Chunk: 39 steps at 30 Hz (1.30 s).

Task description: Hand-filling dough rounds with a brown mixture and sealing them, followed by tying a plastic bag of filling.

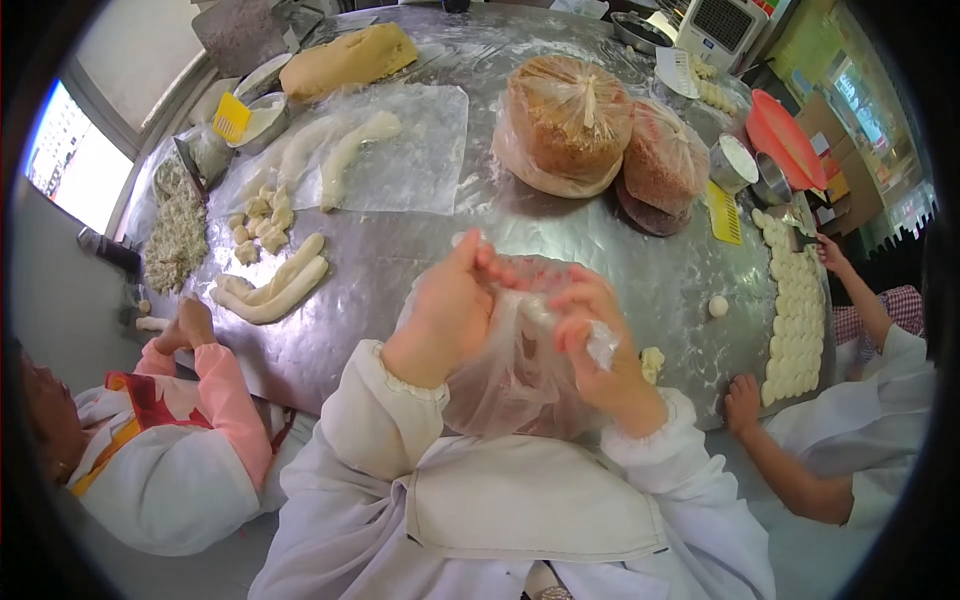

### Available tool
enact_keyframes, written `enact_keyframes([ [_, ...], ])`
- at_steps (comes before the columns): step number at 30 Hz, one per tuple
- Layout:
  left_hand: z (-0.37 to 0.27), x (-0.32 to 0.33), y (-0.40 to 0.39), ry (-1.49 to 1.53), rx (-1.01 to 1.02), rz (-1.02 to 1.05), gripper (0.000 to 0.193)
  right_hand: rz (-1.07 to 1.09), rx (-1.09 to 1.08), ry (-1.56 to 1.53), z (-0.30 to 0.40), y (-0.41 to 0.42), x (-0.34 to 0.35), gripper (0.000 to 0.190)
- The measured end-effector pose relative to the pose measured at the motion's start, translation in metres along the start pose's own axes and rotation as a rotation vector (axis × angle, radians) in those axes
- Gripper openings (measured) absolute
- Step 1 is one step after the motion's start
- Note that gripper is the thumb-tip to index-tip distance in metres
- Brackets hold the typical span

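Both my hands grip the gathered top of a clear plastic bag (517,375) at the near edge of the metal table. Something reddish-brown shows through the plastic, too blurred to name. My left hand (450,304) pinches the bag's neck from one side. On the other side my right hand (607,352) has curled fingers around the plastic, and a white twist of it sticks out near the thumb. Beyond my hands stand a large tied bag of brown filling (566,131) and a smaller tied bag (664,161) leaning beside it.
Dough ropes (274,281), dough pieces (259,225) and a crumbly greenish filling (174,232) lie leftward, near a co-worker's hands (187,322). Rightward, another person's hand (829,251) holds a brush over rows of dough rounds (795,307). A yellow scraper (724,214) and dough ball (718,306) lie closer.
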<state>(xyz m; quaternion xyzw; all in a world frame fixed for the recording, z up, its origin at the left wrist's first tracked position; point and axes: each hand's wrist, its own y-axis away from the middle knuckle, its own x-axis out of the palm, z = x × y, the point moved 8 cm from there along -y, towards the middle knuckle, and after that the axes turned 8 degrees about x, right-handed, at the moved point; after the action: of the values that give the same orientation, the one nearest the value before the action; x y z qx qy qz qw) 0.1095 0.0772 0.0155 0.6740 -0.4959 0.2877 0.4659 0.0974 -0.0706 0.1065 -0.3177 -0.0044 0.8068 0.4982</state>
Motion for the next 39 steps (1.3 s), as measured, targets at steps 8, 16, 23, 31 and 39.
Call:
enact_keyframes([
  [8, -0.033, -0.072, -0.011, -0.341, 0.072, -0.374, 0.033, 0.051, 0.328, -0.052, -0.085, 0.113, -0.013, 0.02],
  [16, -0.061, -0.026, 0.012, -1.366, 0.418, 0.265, 0.054, 0.045, 0.166, -0.014, -0.07, 0.09, -0.035, 0.057],
  [23, -0.044, -0.045, 0.076, -2.102, 0.625, 0.69, 0.119, 0.204, 0.028, 0.422, -0.069, 0.094, 0.019, 0.113],
  [31, -0.024, -0.039, 0.069, -2.228, 0.674, 0.47, 0.087, 0.175, 0.104, 0.684, -0.084, 0.055, 0.06, 0.076],
  [39, -0.023, -0.031, 0.054, -2.231, 0.679, 0.466, 0.077, 0.146, 0.003, 0.871, -0.092, 0.042, 0.07, 0.061],
])
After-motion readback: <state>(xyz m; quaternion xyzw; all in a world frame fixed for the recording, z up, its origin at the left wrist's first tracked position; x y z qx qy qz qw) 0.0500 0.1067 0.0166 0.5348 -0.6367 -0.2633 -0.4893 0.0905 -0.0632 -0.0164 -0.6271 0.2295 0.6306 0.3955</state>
